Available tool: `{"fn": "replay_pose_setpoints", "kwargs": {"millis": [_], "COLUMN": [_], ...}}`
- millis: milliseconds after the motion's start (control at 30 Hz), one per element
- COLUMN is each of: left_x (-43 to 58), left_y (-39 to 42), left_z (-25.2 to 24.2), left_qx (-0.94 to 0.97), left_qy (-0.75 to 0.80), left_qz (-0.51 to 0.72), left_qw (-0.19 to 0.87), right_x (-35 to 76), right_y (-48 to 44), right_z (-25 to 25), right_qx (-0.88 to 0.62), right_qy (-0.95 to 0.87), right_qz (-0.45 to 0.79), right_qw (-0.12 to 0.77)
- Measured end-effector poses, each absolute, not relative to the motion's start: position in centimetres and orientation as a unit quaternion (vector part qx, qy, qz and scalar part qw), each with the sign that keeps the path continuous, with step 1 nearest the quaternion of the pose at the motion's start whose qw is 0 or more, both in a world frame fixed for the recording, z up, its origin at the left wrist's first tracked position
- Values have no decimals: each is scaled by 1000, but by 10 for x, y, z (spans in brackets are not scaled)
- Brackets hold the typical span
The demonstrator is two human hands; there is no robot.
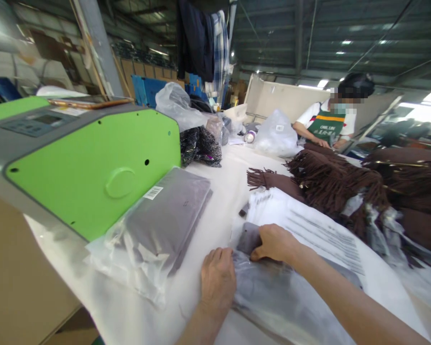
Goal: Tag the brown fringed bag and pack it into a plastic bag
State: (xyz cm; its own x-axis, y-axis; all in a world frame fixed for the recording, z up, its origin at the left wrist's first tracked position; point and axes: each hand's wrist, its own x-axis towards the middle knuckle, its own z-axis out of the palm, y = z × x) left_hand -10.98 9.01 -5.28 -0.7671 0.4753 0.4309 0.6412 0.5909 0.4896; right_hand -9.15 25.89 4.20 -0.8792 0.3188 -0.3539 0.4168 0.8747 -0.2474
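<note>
My right hand (276, 243) closes around the corner of a grey folded item (248, 237), thumb below and fingers over the top. Lower down, a clear plastic bag (273, 292) lies over grey material, its mouth near both hands. My left hand (218, 277) has its fingers curled at the bag's left edge, seemingly pinching the plastic. Printed white plastic bags (309, 225) lie flat behind my right hand. To the left, a packed grey bundle (172, 206) in clear plastic with a barcode label (153, 192) leans by the green machine.
A green and grey machine (93, 167) stands at left. Brown fringed fabric pieces (337, 177) are heaped at right. Further back are black plastic (201, 146), a clear bag (276, 134) and a co-worker in a green apron (326, 128). White sheeting (219, 191) covers the table.
</note>
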Motion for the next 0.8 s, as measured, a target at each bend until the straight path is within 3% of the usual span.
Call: {"fn": "replay_pose_setpoints", "kwargs": {"millis": [100,233,467,600,667,733,800], "left_x": [-112,-113,-121,-126,-122,-108,-84], "left_y": [90,89,85,85,81,70,57], "left_z": [-52,-51,-54,-46,-44,-44,-46], "left_qx": [-316,-313,-313,-297,-259,-216,-163], "left_qy": [-883,-884,-873,-858,-842,-813,-771], "left_qz": [-325,-331,-373,-418,-473,-539,-614], "left_qw": [125,99,15,-28,5,46,-40], "right_x": [-78,-48,1,51,72,83,82], "right_y": [268,231,176,226,260,293,318], "right_z": [50,48,13,33,40,41,38], "right_qx": [246,248,17,161,303,349,344], "right_qy": [957,968,990,974,943,927,928], "right_qz": [-94,-41,-134,-109,-100,-112,-136], "right_qw": [122,13,-49,-112,-98,-79,-54]}}
